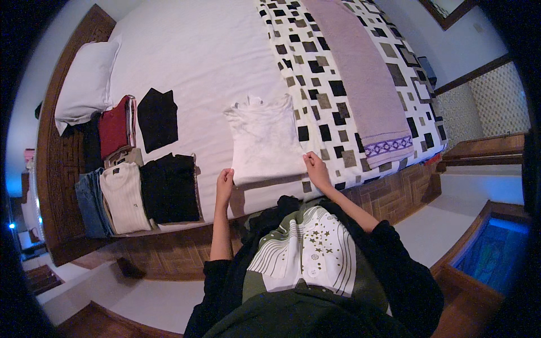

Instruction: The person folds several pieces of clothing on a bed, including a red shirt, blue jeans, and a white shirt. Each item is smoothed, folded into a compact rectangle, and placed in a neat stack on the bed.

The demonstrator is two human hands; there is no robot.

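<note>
A white top point(266, 138) lies spread on the bed, its neckline toward the far side and its lower edge toward me. At its near left corner, my left hand point(225, 177) pinches the cloth. The near right corner is gripped between the fingers of my right hand point(314, 165). The lower edge hangs slightly raised between both hands. Left of the top, folded clothes sit in stacks: a black garment point(169, 188), a cream ribbed sweater point(125, 197), blue jeans point(93, 204) and a dark red garment point(115, 132). A separate black folded piece point(158, 119) lies farther back.
The bed carries a white sheet point(197, 50), with a white pillow point(90, 79) by the wooden headboard point(56, 174). On the right lie a square-patterned blanket point(338, 84) and a lilac towel point(366, 84) with a purple border. The bed's wooden side point(389, 194) runs close to me.
</note>
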